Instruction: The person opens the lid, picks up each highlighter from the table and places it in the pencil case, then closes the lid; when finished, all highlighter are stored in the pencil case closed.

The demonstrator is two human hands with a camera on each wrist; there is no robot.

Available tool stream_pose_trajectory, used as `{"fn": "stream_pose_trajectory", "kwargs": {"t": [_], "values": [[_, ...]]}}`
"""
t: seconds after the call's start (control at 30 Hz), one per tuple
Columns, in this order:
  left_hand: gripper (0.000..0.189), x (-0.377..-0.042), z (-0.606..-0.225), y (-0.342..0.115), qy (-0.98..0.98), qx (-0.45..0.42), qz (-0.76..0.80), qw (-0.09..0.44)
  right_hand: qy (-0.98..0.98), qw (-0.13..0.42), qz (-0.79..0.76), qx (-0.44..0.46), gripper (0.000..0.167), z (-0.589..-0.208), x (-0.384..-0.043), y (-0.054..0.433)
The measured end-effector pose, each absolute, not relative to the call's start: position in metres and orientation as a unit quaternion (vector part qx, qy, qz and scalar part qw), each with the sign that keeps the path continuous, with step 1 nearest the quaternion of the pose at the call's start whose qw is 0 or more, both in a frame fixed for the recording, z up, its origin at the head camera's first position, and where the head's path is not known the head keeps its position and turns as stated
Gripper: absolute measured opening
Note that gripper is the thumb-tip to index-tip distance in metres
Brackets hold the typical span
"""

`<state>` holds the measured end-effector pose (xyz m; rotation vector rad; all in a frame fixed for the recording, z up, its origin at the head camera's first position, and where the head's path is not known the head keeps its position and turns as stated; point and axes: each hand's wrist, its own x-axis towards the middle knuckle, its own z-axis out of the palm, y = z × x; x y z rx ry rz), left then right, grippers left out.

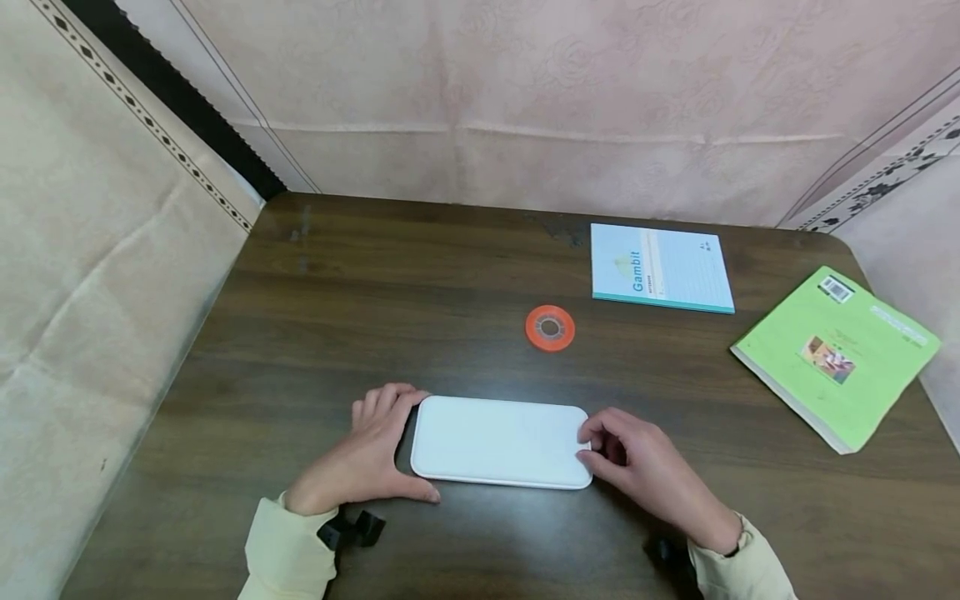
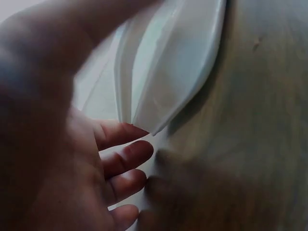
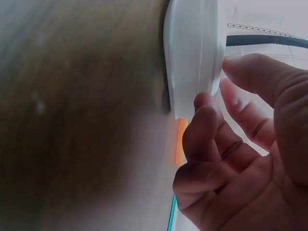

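A white plastic box (image 1: pixel 501 442) with rounded corners lies flat on the dark wooden table (image 1: pixel 360 308), long side across. My left hand (image 1: pixel 371 458) spans its left end, thumb stretched out by the front edge and fingers at the back corner. In the left wrist view, the index finger touches the corner of the box (image 2: pixel 187 62), and the other fingers are loosely bent. At the right end, my right hand (image 1: pixel 637 462) pinches the box's edge between thumb and curled fingers. A seam runs along the box's side (image 3: pixel 187 57) in the right wrist view.
Beyond the box lies an orange ring-shaped roll (image 1: pixel 534 327). A light blue notebook (image 1: pixel 675 258) marked "Gambit" is near the back edge. At the right lies a green book (image 1: pixel 855 333) with a barcode. Pale patterned cloth (image 1: pixel 525 83) hangs behind the table.
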<state>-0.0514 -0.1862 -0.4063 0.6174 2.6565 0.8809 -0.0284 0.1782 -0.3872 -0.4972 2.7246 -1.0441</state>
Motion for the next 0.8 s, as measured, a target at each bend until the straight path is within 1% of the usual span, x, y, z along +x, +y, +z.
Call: {"fn": "stream_pose_trajectory", "kwargs": {"t": [0.07, 0.13, 0.4, 0.5, 0.8], "values": [[0.107, -0.0514, -0.4047, -0.1851, 0.915, 0.208, 0.315, 0.142, 0.915, 0.089, -0.357, -0.167, 0.023, -0.3879, -0.0285, 0.1789], [0.101, -0.0515, -0.404, -0.1838, 0.913, 0.207, 0.323, 0.139, 0.913, 0.089, -0.361, -0.166, 0.024, -0.3887, -0.0288, 0.1797], [0.07, -0.0525, -0.4065, -0.1812, 0.906, 0.236, 0.34, 0.085, 0.899, 0.113, -0.393, -0.159, 0.02, -0.3925, -0.0307, 0.1808], [0.067, -0.053, -0.4068, -0.1814, 0.905, 0.238, 0.342, 0.083, 0.893, 0.117, -0.404, -0.161, 0.017, -0.3927, -0.0305, 0.1809], [0.07, -0.0551, -0.4081, -0.1811, 0.899, 0.234, 0.355, 0.106, 0.888, 0.116, -0.414, -0.162, 0.016, -0.3927, -0.0296, 0.1821]]}}
